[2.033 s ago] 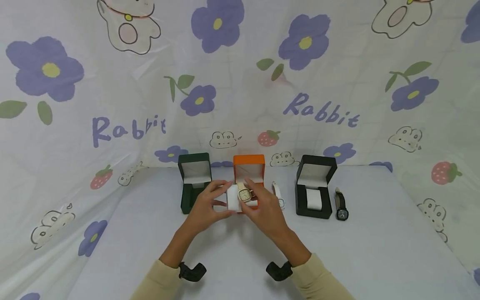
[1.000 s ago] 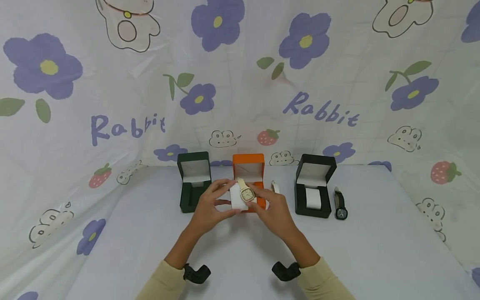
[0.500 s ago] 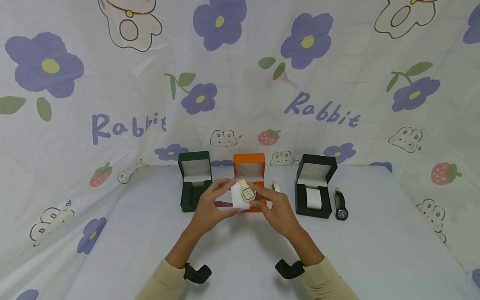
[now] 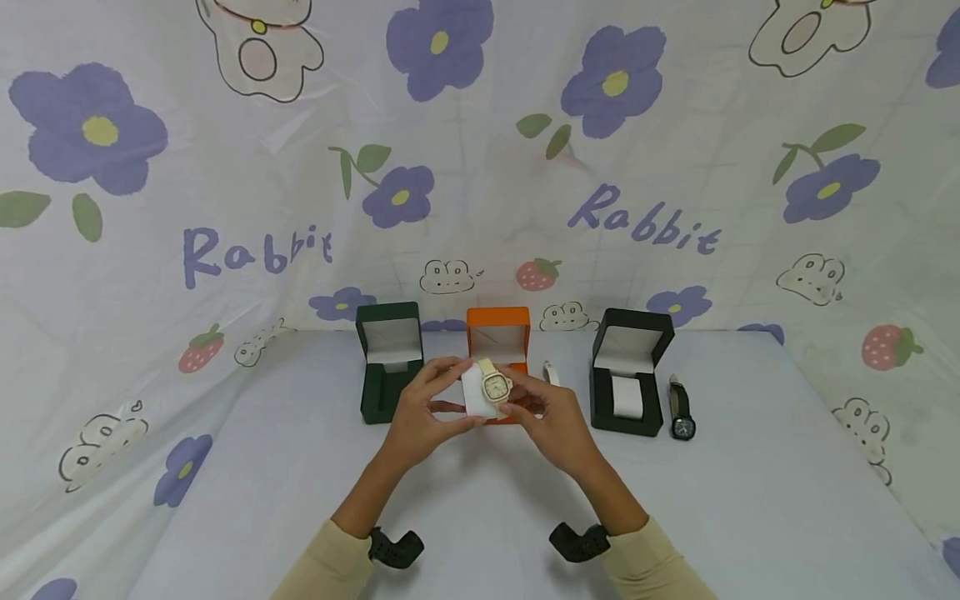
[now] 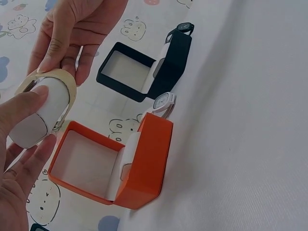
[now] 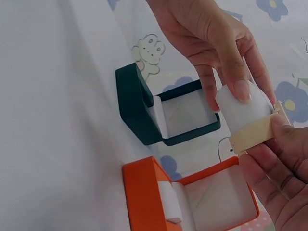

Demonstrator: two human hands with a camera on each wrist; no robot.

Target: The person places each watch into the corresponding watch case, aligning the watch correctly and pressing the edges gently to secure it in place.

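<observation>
Over the front of the open orange box (image 4: 498, 325), both hands hold a white watch cushion (image 4: 474, 396) with a cream watch (image 4: 496, 387) round it. My left hand (image 4: 416, 417) grips the cushion between thumb and fingers. My right hand (image 4: 553, 417) pinches the watch at its right side. The left wrist view shows the cream strap (image 5: 71, 83) looped about the cushion (image 5: 57, 98), standing off it on one side. In the right wrist view the strap (image 6: 255, 133) crosses one end of the cushion, my right thumb on it.
A green box (image 4: 390, 325) stands open on the left, a black box (image 4: 633, 333) with a white cushion on the right. Beside that lies a black watch (image 4: 682, 421). A white watch (image 5: 163, 102) sits next to the orange box, which holds another white cushion (image 6: 169, 202).
Over two seconds, both hands have shifted slightly right with the cushion and cream watch, and my right hand now covers most of the white watch. The last half second shows hardly any movement.
</observation>
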